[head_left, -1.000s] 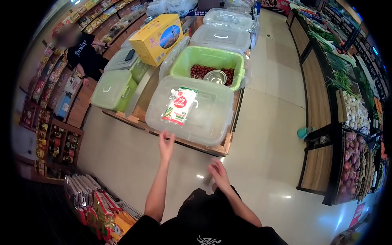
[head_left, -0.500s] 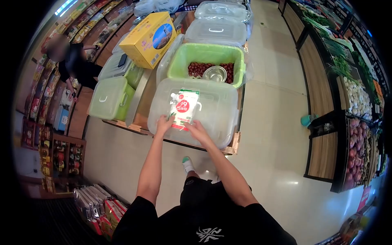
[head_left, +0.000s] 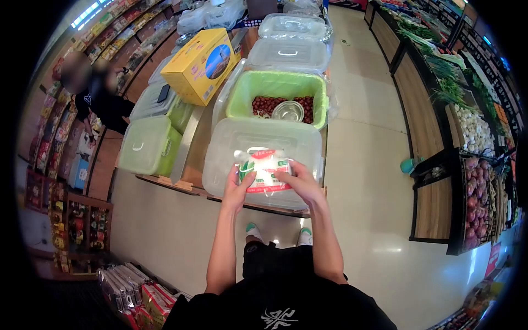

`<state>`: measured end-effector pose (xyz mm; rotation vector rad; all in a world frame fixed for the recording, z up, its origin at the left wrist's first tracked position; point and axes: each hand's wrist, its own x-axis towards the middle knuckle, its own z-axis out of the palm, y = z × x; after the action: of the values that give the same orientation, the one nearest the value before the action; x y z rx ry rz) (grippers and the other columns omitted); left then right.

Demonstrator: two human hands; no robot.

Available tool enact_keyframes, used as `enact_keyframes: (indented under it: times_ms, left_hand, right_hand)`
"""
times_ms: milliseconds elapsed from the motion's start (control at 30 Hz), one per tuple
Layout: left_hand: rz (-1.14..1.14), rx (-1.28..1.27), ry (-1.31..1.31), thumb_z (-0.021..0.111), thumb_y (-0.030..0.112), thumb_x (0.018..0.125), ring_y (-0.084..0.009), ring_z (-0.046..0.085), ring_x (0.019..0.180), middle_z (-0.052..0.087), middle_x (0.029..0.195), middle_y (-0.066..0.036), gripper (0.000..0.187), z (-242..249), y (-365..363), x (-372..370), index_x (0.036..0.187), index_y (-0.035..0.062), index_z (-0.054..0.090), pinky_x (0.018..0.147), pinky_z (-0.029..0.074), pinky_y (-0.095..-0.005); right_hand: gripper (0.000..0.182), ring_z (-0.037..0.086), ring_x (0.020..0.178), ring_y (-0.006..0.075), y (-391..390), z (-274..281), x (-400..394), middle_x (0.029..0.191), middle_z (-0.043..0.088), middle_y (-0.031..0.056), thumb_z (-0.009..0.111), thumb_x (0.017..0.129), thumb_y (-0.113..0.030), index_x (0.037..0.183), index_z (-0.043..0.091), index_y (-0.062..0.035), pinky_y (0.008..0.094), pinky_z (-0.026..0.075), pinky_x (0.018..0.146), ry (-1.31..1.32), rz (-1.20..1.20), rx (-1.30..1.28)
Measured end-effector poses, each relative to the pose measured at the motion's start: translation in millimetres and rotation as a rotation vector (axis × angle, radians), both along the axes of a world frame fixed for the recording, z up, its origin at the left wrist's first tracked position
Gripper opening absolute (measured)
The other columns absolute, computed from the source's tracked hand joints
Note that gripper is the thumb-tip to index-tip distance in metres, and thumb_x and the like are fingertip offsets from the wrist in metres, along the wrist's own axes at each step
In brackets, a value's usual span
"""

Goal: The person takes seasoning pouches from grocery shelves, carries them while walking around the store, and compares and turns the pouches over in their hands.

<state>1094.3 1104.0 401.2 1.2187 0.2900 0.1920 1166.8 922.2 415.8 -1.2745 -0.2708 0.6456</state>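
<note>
A white plastic pouch (head_left: pixel 265 169) with red and green print is held between both my hands, above a translucent lidded bin (head_left: pixel 221 144) at the table's near end. Its upper part bends or tilts away, so the front looks foreshortened. My left hand (head_left: pixel 237 186) grips the left side, thumb on the front. My right hand (head_left: pixel 301 183) grips the right side in the same way, thumb also on the front. The fingers behind the pouch are hidden. Just beyond the lid stands an uncovered green bin (head_left: pixel 280 81) with dark red dates (head_left: pixel 267 104) and a metal bowl (head_left: pixel 288 111).
A yellow carton (head_left: pixel 192 69) and a phone (head_left: pixel 163 93) rest on the left-hand bins. Further lidded bins (head_left: pixel 289 54) line the table. On the left, a person (head_left: pixel 99 99) stands by shelves. Vegetable racks (head_left: pixel 434 181) run along the right, across the aisle floor.
The pouch has gone from lying nearly flat over the lid to being gripped at both sides, its top folded or tilted away. My hands moved apart and to the right.
</note>
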Motion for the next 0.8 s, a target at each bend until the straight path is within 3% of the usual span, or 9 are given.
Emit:
enact_keyframes:
  times_ms: [167,200,267,333,367,433,567,700,800]
  left_hand:
    - [-0.098,0.484,-0.321,0.068,0.005,0.082,-0.0108,0.052,0.098,0.057,0.107,-0.003,0.038,72,-39,-21,0.115,0.002,0.051,0.088,0.044,-0.0264]
    - [-0.226,0.463,-0.31,0.069,0.013,0.082,-0.0143,0.052,0.105,0.055,0.115,-0.006,0.047,65,-36,-28,0.123,0.0011,0.047,0.092,0.043,-0.0313]
    - [-0.306,0.074,-0.362,0.065,0.022,0.086,-0.0174,0.052,0.11,0.053,0.121,-0.009,0.052,59,-46,-31,0.128,0.0004,0.043,0.095,0.043,-0.0337]
    - [-0.197,-0.198,-0.128,0.053,0.041,0.092,-0.0222,0.05,0.118,0.049,0.13,-0.013,0.062,57,-49,-14,0.134,-0.0013,0.036,0.1,0.041,-0.0374]
    - [-0.089,-0.267,-0.23,0.047,0.044,0.095,-0.0215,0.052,0.115,0.05,0.129,-0.014,0.06,8,-35,1,0.132,-0.0024,0.037,0.098,0.042,-0.0362]
    - [-0.027,-0.219,-0.191,0.043,0.046,0.095,-0.0235,0.052,0.116,0.05,0.13,-0.013,0.059,58,-60,15,0.134,0.0009,0.037,0.099,0.041,-0.0401]
    - [-0.03,-0.065,-0.306,0.042,0.039,0.097,-0.0239,0.051,0.117,0.051,0.129,-0.014,0.054,99,-83,-6,0.133,-0.001,0.037,0.099,0.041,-0.0399]
    - [0.047,-0.056,-0.459,0.054,0.033,0.093,-0.0248,0.045,0.122,0.045,0.134,-0.013,0.06,128,-103,-41,0.138,-0.0004,0.031,0.102,0.036,-0.0395]
    - [0.063,-0.044,-0.427,0.056,0.035,0.091,-0.0253,0.046,0.122,0.045,0.133,-0.014,0.066,145,-110,-64,0.139,-0.0012,0.029,0.102,0.036,-0.0398]
  right_hand:
    - [0.04,0.056,0.1,0.0155,-55,44,-9,0.118,0.054,0.0064,0.07,0.081,-0.012,0.116,0.056,0.0016,0.0309,0.046,0.087,-0.076,0.033,0.376]
    - [0.035,0.054,0.105,0.0186,-59,48,-13,0.12,0.053,0.0078,0.071,0.08,-0.01,0.111,0.061,0.0017,0.0316,0.044,0.09,-0.237,-0.033,0.365]
    - [0.03,0.053,0.108,0.0203,-76,55,-16,0.118,0.054,0.0094,0.072,0.078,-0.008,0.106,0.063,0.0017,0.032,0.043,0.091,-0.571,-0.045,0.23]
    - [0.026,0.056,0.104,0.0226,-82,70,-12,0.114,0.057,0.0114,0.071,0.077,-0.007,0.101,0.065,0.002,0.0322,0.044,0.089,-0.789,-0.021,0.129]
    - [0.026,0.057,0.102,0.0226,-82,71,-16,0.112,0.058,0.0114,0.071,0.077,-0.006,0.101,0.065,0.0022,0.0319,0.045,0.087,-0.793,-0.04,0.079]
    - [0.027,0.059,0.098,0.0225,-84,69,-14,0.109,0.059,0.0114,0.07,0.078,-0.006,0.103,0.064,0.0026,0.0312,0.046,0.085,-0.82,-0.092,-0.04]
    - [0.03,0.06,0.09,0.0172,-99,84,-26,0.103,0.063,0.0114,0.068,0.081,-0.006,0.108,0.061,0.004,0.0291,0.048,0.079,-0.659,-0.138,0.057]
    - [0.047,0.059,0.089,0.0124,-112,100,-54,0.099,0.065,0.0115,0.068,0.084,-0.012,0.125,0.05,0.004,0.0283,0.048,0.079,-0.502,-0.138,0.158]
    - [0.048,0.059,0.094,0.0132,-122,114,-68,0.101,0.065,0.0129,0.068,0.085,-0.014,0.126,0.049,0.0044,0.0289,0.048,0.081,-0.461,-0.054,0.151]
